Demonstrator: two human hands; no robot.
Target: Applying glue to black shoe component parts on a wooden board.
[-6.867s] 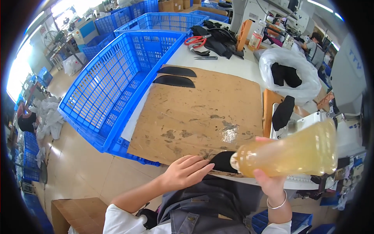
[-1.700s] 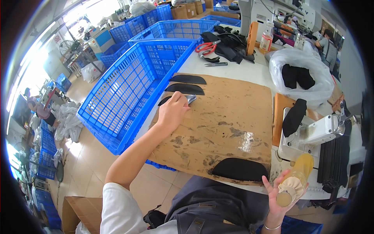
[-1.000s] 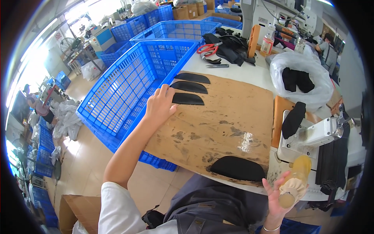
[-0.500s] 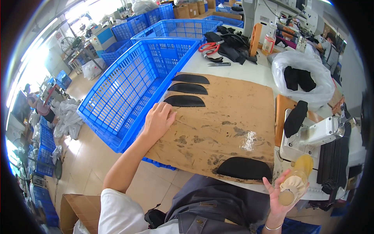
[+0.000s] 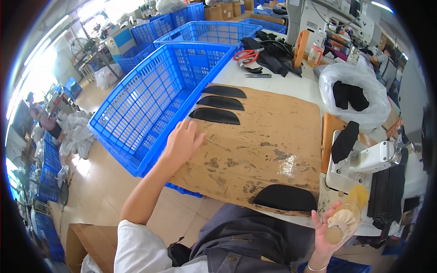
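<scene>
A brown sheet of cardboard (image 5: 255, 150), smeared with dark stains, lies on the white table. Three black half-oval pieces (image 5: 215, 115) form a column at its far left, and a larger black half-oval piece (image 5: 285, 198) lies flat at the near right edge. Just below the nearest of the three, my left hand (image 5: 181, 142) rests at the cardboard's left edge, empty, its thumb apart from the fingers. My right hand (image 5: 325, 230), past the near right corner, grips a clear bottle of yellow liquid (image 5: 358, 196) with cream gathered material and a round tan end.
A big blue plastic crate (image 5: 136, 109) adjoins the table's left side. Red-handled scissors (image 5: 246, 55), small snips (image 5: 258, 75) and black scraps (image 5: 275, 57) lie at the back. A plastic bag (image 5: 353, 91) with black pieces and a white sewing machine (image 5: 368, 159) stand on the right.
The left hand has shifted slightly on the cardboard's left edge, its fingertips lifting a little. The right hand keeps its grip on the bottle with hardly any movement.
</scene>
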